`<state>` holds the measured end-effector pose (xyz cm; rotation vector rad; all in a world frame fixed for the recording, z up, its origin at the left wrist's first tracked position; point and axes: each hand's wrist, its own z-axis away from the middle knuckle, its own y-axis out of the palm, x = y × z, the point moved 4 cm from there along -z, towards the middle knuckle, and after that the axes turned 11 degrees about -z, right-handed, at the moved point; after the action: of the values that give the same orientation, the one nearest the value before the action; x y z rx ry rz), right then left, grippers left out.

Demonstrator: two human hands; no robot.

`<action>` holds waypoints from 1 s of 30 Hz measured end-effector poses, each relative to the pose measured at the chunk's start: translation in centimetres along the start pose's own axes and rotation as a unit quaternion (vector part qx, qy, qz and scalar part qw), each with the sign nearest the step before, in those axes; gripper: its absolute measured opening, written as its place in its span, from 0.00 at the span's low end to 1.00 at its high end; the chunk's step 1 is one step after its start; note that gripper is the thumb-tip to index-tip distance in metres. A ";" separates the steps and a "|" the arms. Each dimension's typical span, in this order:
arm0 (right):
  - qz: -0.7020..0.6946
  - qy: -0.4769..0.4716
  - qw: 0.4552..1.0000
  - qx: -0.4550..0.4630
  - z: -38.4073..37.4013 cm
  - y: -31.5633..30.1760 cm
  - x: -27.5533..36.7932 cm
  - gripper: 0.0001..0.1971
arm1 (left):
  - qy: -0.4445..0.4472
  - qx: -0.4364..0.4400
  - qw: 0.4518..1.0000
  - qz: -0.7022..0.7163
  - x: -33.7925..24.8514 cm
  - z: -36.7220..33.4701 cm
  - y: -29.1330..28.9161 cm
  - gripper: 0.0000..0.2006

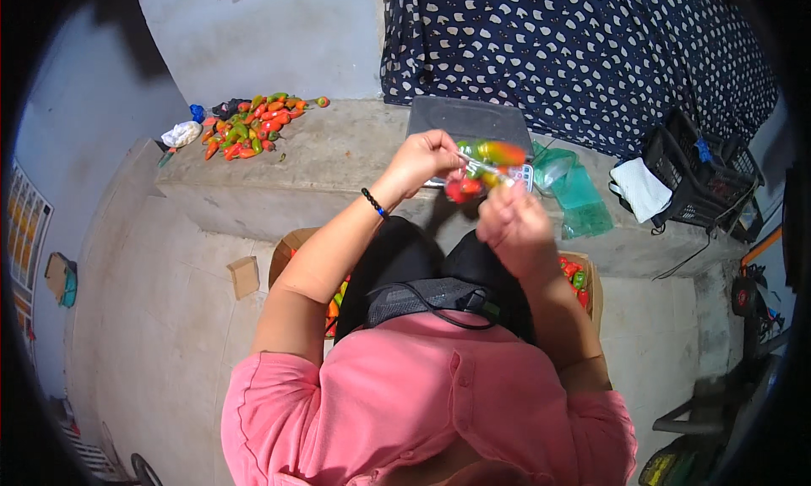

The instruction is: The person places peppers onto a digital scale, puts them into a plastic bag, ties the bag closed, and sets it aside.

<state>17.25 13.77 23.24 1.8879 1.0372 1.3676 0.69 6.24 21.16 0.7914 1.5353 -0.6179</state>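
Observation:
A clear plastic bag of red, green and orange peppers (500,154) hangs in front of me, blurred by motion. My left hand (429,161) pinches one end of a thin whitish twist of the bag. The fingers of my right hand (517,221) close on its other end, nearer to me. Behind the bag stands a dark grey scale (467,112) with a keypad, partly hidden by my hands and the peppers. To the left, a loose pile of red, orange and green peppers (249,135) lies on the concrete ledge (346,144).
Cardboard boxes with peppers stand on the floor, one by my left leg (291,248), another by my right (596,304). Green plastic bags (583,200), a white cloth (640,190) and black crates (697,169) sit on the right. A cardboard piece (244,278) lies on the floor.

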 end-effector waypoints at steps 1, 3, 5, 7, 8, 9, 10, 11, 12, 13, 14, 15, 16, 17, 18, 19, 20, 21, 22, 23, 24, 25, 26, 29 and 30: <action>-0.022 -0.010 1.000 -0.018 -0.4 0.3 1.1 0.16 | 0.024 0.010 0.989 -0.149 0.3 0.7 0.0 0.05; -0.031 -0.020 0.999 -0.029 -1.8 -0.6 3.0 0.16 | 0.027 0.040 0.964 -0.260 0.7 2.6 1.5 0.06; -0.034 -0.011 0.999 -0.033 -3.2 -2.2 3.9 0.14 | 0.169 -0.011 0.880 -0.444 0.7 4.3 2.1 0.05; -0.066 0.022 0.997 -0.043 -3.9 -3.7 4.5 0.13 | 0.280 -0.027 0.820 -0.498 0.5 5.2 2.0 0.07; -0.104 0.056 0.991 -0.057 -3.8 -4.3 4.6 0.12 | 0.276 -0.025 0.822 -0.497 0.3 5.4 1.8 0.07; -0.148 0.076 0.981 -0.096 -3.7 -5.0 4.8 0.09 | 0.147 -0.026 0.884 -0.444 0.5 4.9 1.0 0.07; -0.151 0.076 0.980 -0.101 -3.4 -5.4 4.7 0.09 | 0.015 -0.026 0.924 -0.381 1.1 4.5 0.1 0.08; -0.190 0.095 0.971 -0.105 -3.2 -5.5 4.2 0.08 | -0.019 -0.040 0.936 -0.350 1.1 4.0 -0.9 0.08; -0.224 0.117 0.962 -0.106 -3.2 -5.3 3.8 0.08 | -0.007 -0.058 0.945 -0.323 1.6 3.2 -2.1 0.08; -0.238 0.132 0.956 -0.108 -2.9 -5.3 2.9 0.09 | -0.015 -0.088 0.943 -0.319 2.5 2.7 -3.1 0.08; -0.231 0.131 0.959 -0.096 -2.4 -5.3 2.0 0.09 | -0.019 -0.117 0.942 -0.315 2.8 2.1 -3.6 0.07; -0.216 0.120 0.965 -0.087 -1.8 -5.2 0.9 0.09 | -0.013 -0.119 0.942 -0.314 3.2 1.6 -3.7 0.07; -0.201 0.108 0.971 -0.077 -1.3 -5.0 0.0 0.10 | -0.019 -0.127 0.963 -0.236 3.9 1.0 -3.7 0.07; -0.197 0.109 0.971 -0.075 -0.7 -4.7 -0.9 0.10 | -0.026 -0.132 0.979 -0.156 4.4 0.6 -3.5 0.06; -0.192 0.129 0.969 -0.089 0.1 -4.5 -2.0 0.11 | -0.025 -0.130 0.979 -0.154 4.0 0.4 -2.7 0.06; -0.188 0.150 0.965 -0.103 0.5 -4.5 -2.8 0.11 | -0.032 -0.133 0.986 -0.091 3.6 0.2 -2.1 0.06; -0.188 0.150 0.965 -0.105 0.9 -4.4 -3.4 0.11 | -0.042 -0.137 0.989 -0.027 3.6 0.3 -1.5 0.05; -0.194 0.158 0.964 -0.090 1.2 -4.2 -3.9 0.11 | -0.022 -0.114 0.993 -0.010 3.4 -0.1 -1.2 0.04; -0.200 0.165 0.963 -0.075 1.4 -4.1 -4.3 0.12 | -0.024 -0.114 0.993 -0.008 3.3 -0.1 -1.0 0.04; -0.235 0.175 0.955 -0.054 1.6 -4.6 -4.5 0.12 | -0.014 -0.107 0.994 0.036 2.4 -0.1 -0.4 0.03; -0.235 0.175 0.955 -0.053 1.6 -5.5 -4.7 0.12 | -0.001 -0.100 0.992 0.078 1.6 0.0 0.0 0.02; -0.230 0.185 0.954 -0.048 1.6 -6.4 -5.0 0.12 | 0.000 -0.087 0.991 0.098 1.3 0.2 0.0 0.01; -0.226 0.193 0.954 -0.043 1.4 -7.0 -5.2 0.12 | 0.000 -0.085 0.992 0.096 0.7 0.5 0.4 0.01; -0.153 0.226 0.962 -0.009 0.8 -8.7 -6.2 0.12 | 0.001 -0.007 0.991 0.131 -0.9 1.9 1.9 0.03; -0.155 0.224 0.962 -0.008 -0.1 -10.4 -6.3 0.12 | 0.000 -0.005 0.992 0.129 -1.3 2.6 2.0 0.03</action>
<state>13.41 13.91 11.66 1.3519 1.4625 1.6383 3.96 5.31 22.26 0.9629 1.4069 -0.4186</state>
